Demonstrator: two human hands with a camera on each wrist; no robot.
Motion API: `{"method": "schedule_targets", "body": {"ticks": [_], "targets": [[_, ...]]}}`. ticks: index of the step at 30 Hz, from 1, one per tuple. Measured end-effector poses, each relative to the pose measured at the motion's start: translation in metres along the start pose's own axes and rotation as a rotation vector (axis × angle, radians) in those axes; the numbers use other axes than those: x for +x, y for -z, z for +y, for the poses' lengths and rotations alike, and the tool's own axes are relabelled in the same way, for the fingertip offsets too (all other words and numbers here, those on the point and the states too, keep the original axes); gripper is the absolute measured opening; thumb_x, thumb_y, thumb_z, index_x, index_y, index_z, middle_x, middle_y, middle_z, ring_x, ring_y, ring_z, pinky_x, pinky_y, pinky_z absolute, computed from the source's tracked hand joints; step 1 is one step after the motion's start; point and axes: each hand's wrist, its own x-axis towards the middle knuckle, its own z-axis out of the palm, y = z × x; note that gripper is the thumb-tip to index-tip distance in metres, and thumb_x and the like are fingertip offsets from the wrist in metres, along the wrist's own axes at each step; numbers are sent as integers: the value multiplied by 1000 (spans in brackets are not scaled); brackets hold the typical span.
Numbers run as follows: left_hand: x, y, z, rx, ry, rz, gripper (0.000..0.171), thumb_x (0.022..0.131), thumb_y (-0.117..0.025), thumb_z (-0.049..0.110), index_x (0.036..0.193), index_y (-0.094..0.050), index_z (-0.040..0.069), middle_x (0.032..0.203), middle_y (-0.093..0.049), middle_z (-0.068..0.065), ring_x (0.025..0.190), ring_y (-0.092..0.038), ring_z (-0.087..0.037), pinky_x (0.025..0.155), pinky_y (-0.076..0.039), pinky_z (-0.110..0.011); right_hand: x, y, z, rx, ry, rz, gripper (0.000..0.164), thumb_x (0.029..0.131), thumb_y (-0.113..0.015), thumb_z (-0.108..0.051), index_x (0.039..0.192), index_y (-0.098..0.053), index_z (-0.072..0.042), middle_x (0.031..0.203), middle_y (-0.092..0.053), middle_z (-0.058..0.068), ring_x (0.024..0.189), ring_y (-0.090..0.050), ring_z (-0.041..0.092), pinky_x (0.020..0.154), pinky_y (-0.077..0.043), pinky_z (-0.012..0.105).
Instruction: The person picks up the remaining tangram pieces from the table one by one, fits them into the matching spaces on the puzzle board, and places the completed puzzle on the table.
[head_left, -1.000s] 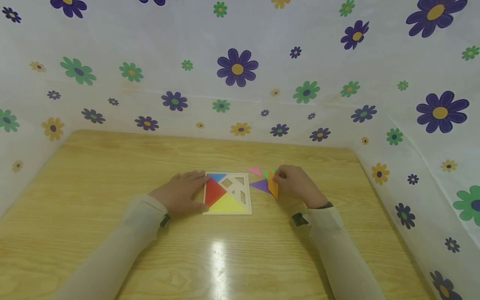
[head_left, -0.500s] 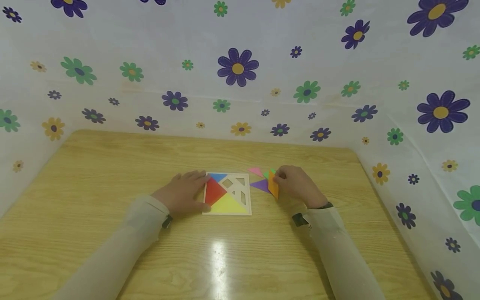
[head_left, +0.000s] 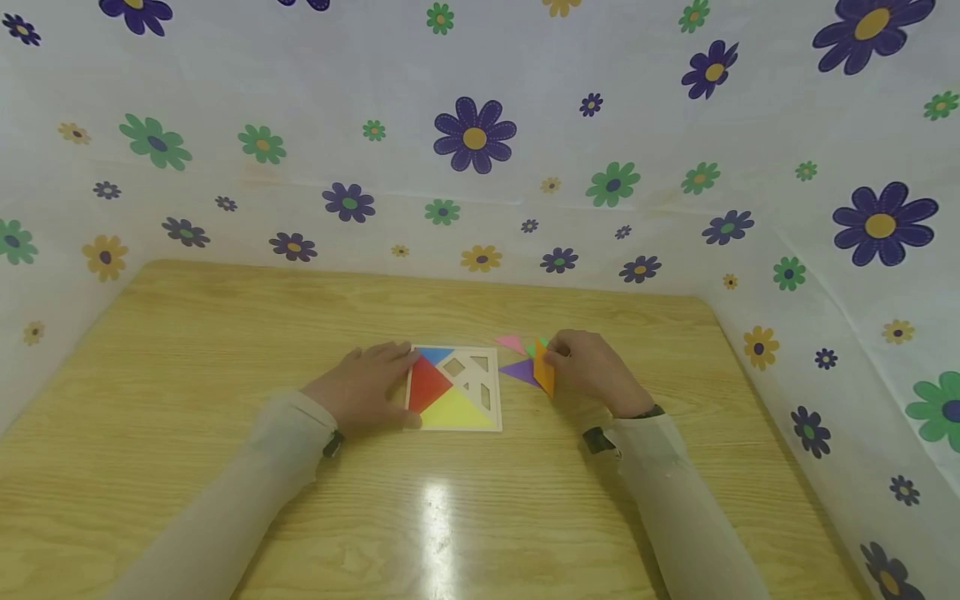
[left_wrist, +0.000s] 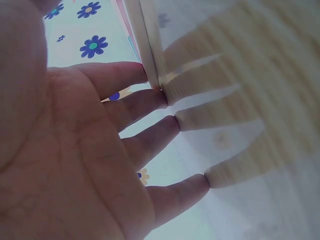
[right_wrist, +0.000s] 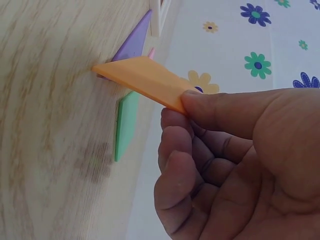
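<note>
A square tangram tray (head_left: 499,417) lies on the table with a blue triangle (head_left: 432,355), a red triangle (head_left: 426,385) and a yellow triangle (head_left: 457,410) set in it; several recesses on its right side show bare. My left hand (head_left: 360,388) rests at the tray's left edge, fingers fairly straight and touching the table in the left wrist view. Between thumb and forefinger, my right hand (head_left: 592,367) pinches an orange parallelogram (right_wrist: 145,77), tilted above the table. Beneath and beside it lie a purple triangle (head_left: 519,372), a green piece (right_wrist: 127,125) and a pink triangle (head_left: 512,342).
The wooden table (head_left: 337,517) reaches back to a white flower-print cloth (head_left: 405,167) hanging behind it and along the sides. A bright light reflection crosses the table in front of the tray.
Almost nothing differs. The orange parallelogram stays pinched in my right hand and the left hand keeps its place at the tray.
</note>
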Motion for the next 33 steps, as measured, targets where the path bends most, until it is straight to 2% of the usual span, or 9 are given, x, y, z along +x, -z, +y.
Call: {"method": "schedule_targets", "body": {"ticks": [18, 23, 33], "targets": [[1, -1, 0, -13, 6, -1, 99, 85, -76, 60, 163, -34, 15, 170, -28, -6, 157, -22, -33, 125, -19, -62, -1, -3, -5, 30, 38, 13, 17, 103, -64, -20, 99, -71, -6, 95, -71, 6, 80, -58, 21, 70, -49, 33], [-1, 0, 1, -22, 15, 7, 98, 85, -76, 59, 163, -34, 15, 170, -29, -5, 157, -22, -33, 125, -18, -61, 0, -5, -8, 61, 71, 19, 16, 103, -63, -20, 99, -71, -7, 94, -70, 5, 78, -58, 20, 67, -49, 31], [1, 1, 1, -11, -3, -2, 98, 86, -75, 60, 163, -34, 15, 170, -28, -6, 158, -21, -33, 125, -19, -60, 2, -14, -16, 148, 85, -5, 14, 103, -65, -21, 103, -73, -10, 97, -71, 4, 83, -59, 21, 72, -52, 33]]}}
